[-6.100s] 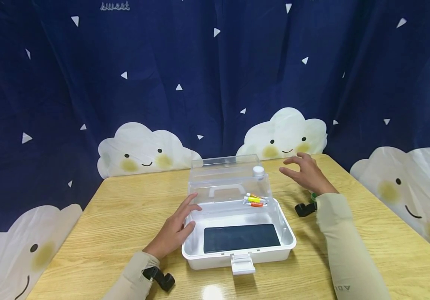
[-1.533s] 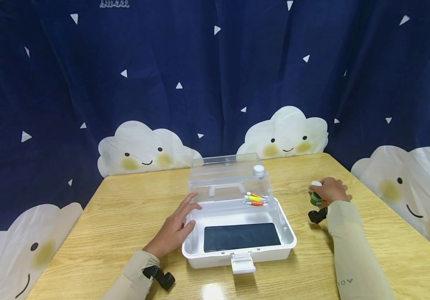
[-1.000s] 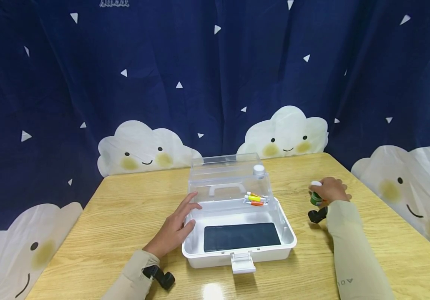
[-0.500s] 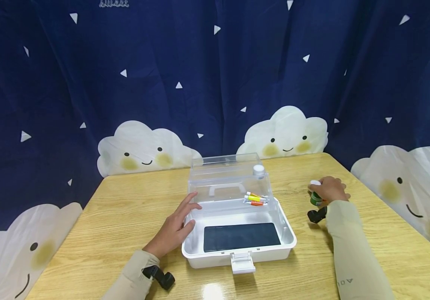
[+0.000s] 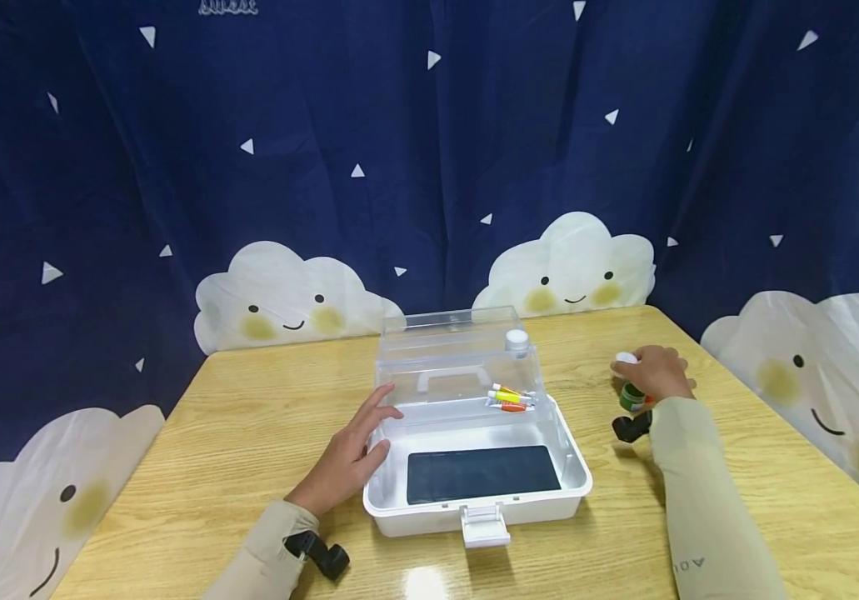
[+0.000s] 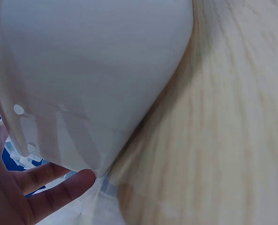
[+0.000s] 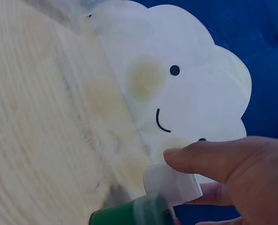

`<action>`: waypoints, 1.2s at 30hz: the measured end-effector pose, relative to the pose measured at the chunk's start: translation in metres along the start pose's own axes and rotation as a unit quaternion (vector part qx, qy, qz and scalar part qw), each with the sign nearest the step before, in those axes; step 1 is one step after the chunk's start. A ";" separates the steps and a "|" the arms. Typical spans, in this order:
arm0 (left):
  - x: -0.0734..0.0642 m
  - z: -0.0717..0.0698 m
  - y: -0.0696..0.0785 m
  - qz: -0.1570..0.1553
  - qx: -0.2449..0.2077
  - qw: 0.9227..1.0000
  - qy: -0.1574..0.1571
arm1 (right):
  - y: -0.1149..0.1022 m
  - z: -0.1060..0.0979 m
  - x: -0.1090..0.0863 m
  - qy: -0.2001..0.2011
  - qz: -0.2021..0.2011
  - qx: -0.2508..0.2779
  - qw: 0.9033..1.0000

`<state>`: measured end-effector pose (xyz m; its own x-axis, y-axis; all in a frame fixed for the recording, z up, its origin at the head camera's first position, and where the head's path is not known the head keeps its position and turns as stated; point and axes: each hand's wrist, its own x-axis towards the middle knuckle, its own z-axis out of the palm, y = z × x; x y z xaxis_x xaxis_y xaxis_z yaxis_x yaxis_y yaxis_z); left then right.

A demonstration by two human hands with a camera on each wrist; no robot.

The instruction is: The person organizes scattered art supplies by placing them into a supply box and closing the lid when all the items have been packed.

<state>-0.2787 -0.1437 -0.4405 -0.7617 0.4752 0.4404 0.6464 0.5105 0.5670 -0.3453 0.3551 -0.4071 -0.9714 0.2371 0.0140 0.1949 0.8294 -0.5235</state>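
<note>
1. Resting at the left edge of the white plastic box: left hand, fingers parted, gripping nothing.
2. Small, slim yellow and orange tubes: by the box's rear right corner.
3. Short white plastic cylinder: towards the wooden table's right edge, newly higher off the green cylindrical container; a lift apparently begun.
4. Right hand: thumb and fingers pinching the white cylinder.

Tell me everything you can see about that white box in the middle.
The white box looks like hard, glossy plastic and stands upright on the wooden table. Its clear lid is tipped back, open, with a pale handle. A white latch juts from the front, unfastened. On its floor lies a dark rectangle; small tubes show at the back right. The left grip, a bare hand, touches its left side.
</note>
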 end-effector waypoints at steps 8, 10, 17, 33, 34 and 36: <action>0.000 0.000 0.001 -0.006 -0.007 1.000 -0.001 | -0.015 -0.007 -0.005 0.010 -0.020 0.005 1.000; 0.000 0.000 0.001 -0.007 -0.009 1.000 -0.001 | -0.019 -0.009 -0.007 0.011 -0.028 0.006 1.000; 0.000 0.001 0.000 -0.008 -0.008 1.000 -0.002 | -0.027 -0.011 -0.009 0.026 -0.044 0.011 0.999; 0.000 0.000 0.002 -0.005 -0.008 1.000 0.001 | -0.048 -0.022 -0.018 0.054 -0.062 0.016 0.996; 0.000 0.000 0.002 -0.007 -0.007 1.000 0.001 | -0.049 -0.023 -0.019 0.056 -0.062 0.016 0.996; 0.000 0.000 0.002 -0.008 -0.007 1.000 0.002 | -0.051 -0.025 -0.019 0.057 -0.063 0.020 0.996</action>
<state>-0.2770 -0.1428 -0.4390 -0.7715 0.4651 0.4342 0.6342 0.5073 0.5834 -0.3333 0.3209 -0.3599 -0.9658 0.1892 0.1771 0.0637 0.8359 -0.5452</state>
